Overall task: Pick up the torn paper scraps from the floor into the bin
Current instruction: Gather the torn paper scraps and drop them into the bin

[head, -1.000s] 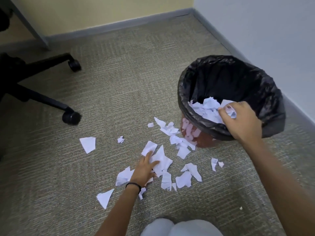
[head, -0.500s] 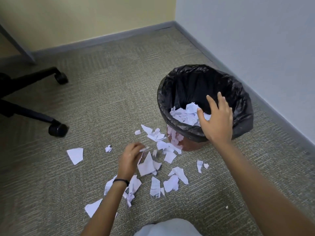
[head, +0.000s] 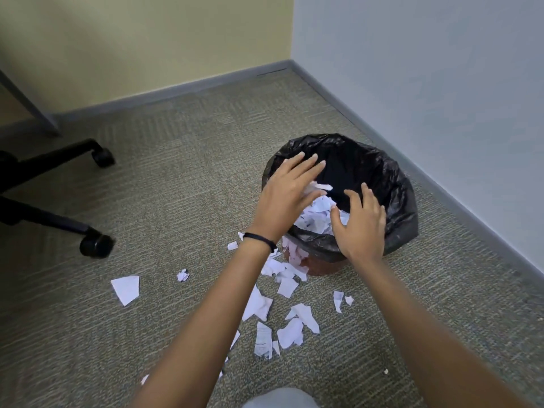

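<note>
No writing can be read; faint print on one scrap low in the frame is too small to make out. The bin (head: 397, 231), right of centre, is round, with a crinkled glossy black liner folded over a reddish-brown wall. White torn paper (head: 316, 214) is heaped inside it. Both hands hover over the bin's mouth: the left hand (head: 287, 195) flat with fingers spread, a scrap just beside its fingertips, the right hand (head: 360, 223) loosely splayed, gripping nothing. More jagged scraps (head: 294, 328) litter the ribbed grey-green carpet (head: 176, 187) below the bin. Black chair castors (head: 95, 245) sit at left.
</note>
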Motion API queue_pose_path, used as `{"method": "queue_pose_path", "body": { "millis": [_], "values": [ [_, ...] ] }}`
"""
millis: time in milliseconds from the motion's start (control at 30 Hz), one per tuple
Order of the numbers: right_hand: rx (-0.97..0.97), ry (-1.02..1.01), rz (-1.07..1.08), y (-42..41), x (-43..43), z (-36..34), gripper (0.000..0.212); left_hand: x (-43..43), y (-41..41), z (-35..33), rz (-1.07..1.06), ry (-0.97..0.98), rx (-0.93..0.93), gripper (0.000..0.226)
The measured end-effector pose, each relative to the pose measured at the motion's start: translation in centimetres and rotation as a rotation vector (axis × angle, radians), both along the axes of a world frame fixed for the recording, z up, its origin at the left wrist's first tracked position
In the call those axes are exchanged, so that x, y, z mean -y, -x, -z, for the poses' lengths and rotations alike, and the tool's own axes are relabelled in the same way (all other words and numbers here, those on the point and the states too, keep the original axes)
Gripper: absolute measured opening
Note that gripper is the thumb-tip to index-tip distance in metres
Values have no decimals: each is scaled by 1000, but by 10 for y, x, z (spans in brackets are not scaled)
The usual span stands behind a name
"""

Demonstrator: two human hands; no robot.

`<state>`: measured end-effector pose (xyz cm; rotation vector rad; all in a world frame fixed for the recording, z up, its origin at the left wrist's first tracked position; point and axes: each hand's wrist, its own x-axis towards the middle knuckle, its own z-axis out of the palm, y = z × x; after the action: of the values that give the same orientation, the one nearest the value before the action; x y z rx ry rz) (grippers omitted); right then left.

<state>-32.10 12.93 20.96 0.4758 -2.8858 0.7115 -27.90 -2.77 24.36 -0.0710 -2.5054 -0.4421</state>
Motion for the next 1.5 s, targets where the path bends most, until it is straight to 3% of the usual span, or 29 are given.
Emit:
{"method": "queue_pose_path", "body": {
  "millis": [167,300,433,500,600,733,800,867,1000,1067,1233,1367,1500],
  "values": [
    [-3,1,6,0,0,0,44,3,-5,12,-9,15,115,48],
    [-13,42,-5,-2,0,-2,45,24,-45,40,-112,-81,150,47],
    [-37,93,-27,-1,-2,-3,48,57,-106,87,-253,-205,348,48],
    [-80,232,-69,-3,-3,-6,45,71,-139,116,-314,-252,507,49],
    [-111,446,-214,-27,6,-14,34,86,-191,159,-394,-246,760,53],
    [-187,464,-559,-72,37,-14,31,85,-253,203,-419,-246,987,60],
    [-176,396,-740,-88,57,6,33,80,-275,220,-407,-267,1010,63],
    [-69,251,-880,-98,76,34,39,75,-286,230,-401,-309,1071,81],
    [366,-287,-995,-105,98,109,66,58,-290,239,-370,-411,1222,130],
    [446,-512,-1021,-103,109,139,77,53,-287,242,-372,-455,1241,128],
    [346,-818,-1137,-103,140,178,89,48,-281,251,-366,-361,1325,117],
    [181,-1050,-1191,-98,151,197,109,42,-279,259,-400,-309,1335,123],
    [268,-1025,-1186,-92,140,210,106,40,-278,259,-406,-316,1328,117]
  ]
}}
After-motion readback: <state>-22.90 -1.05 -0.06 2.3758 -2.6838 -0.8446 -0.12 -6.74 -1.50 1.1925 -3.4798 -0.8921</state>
